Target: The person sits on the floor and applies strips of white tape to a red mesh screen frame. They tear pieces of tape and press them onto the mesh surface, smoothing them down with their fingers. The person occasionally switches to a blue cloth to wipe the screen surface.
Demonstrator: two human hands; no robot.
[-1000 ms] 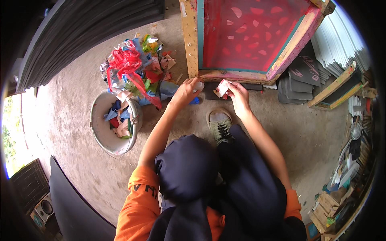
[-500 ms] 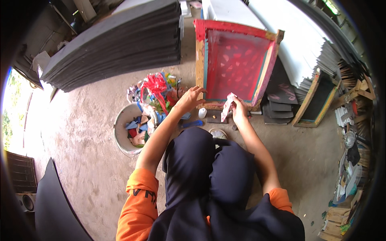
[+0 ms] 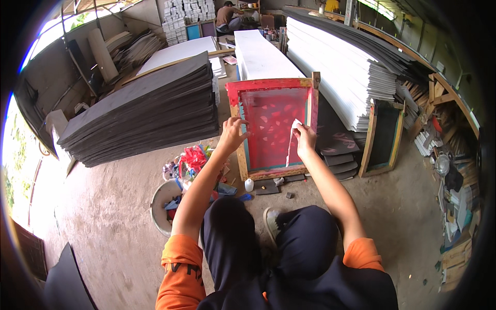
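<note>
A screen-printing frame (image 3: 237, 160) stands upright in front of me, its wooden edges smeared red and its mesh (image 3: 274, 121) stained red. My right hand (image 3: 305, 138) pinches a thin, crumpled white rag (image 3: 296, 124), whose narrow tail hangs down before the mesh. At the frame's left side, my left hand (image 3: 233, 134) is raised with thumb and fingers apart and nothing seen between them. Whether its fingertips touch the wood, I cannot tell. On the floor below the frame are a small white bottle (image 3: 249, 185) and a dark flat piece (image 3: 267, 187).
A bucket of scraps (image 3: 161, 206) and a heap of coloured scraps (image 3: 192, 159) lie left. Stacks of black sheets (image 3: 139, 103) and white sheets (image 3: 336, 72) flank the frame. A second frame (image 3: 368, 139) leans right. Far back, another person (image 3: 227, 18) crouches.
The view has tilted up, showing more of the room's back. My right hand still holds the rag, which now hangs longer and thinner. The left hand stays by the frame's left edge, slightly higher along it.
</note>
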